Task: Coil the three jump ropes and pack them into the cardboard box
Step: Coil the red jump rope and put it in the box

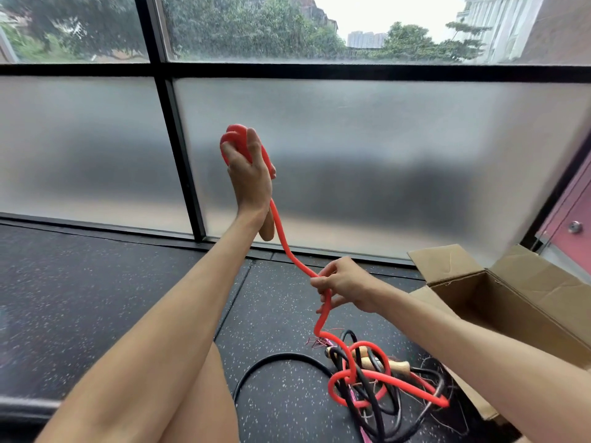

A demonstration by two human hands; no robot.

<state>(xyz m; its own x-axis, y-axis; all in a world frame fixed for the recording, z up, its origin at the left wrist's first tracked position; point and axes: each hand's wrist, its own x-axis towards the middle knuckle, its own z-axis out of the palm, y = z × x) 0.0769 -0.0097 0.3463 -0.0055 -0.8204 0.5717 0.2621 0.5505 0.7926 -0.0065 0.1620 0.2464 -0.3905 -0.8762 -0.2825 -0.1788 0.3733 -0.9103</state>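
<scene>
The left grip (pixel 248 174) clasps loops of the thick red rubber jump rope (pixel 236 131). The right grip (pixel 343 284) pinches its slack. Feed even loops, freeing it from the black rope (pixel 287 355) tangled on the floor beside the open cardboard box (pixel 473 298).

Floor (pixel 96 314): black rubber matting, white-speckled. Lying on it:
- open brown cardboard box (pixel 511 308), flaps spread, at right
- just beside it, a tangled heap: thick red rubber rope (pixel 367 345), black rope (pixel 281 355), pale wooden handles (pixel 401 367), possibly a thin pink rope (pixel 365 435).
</scene>
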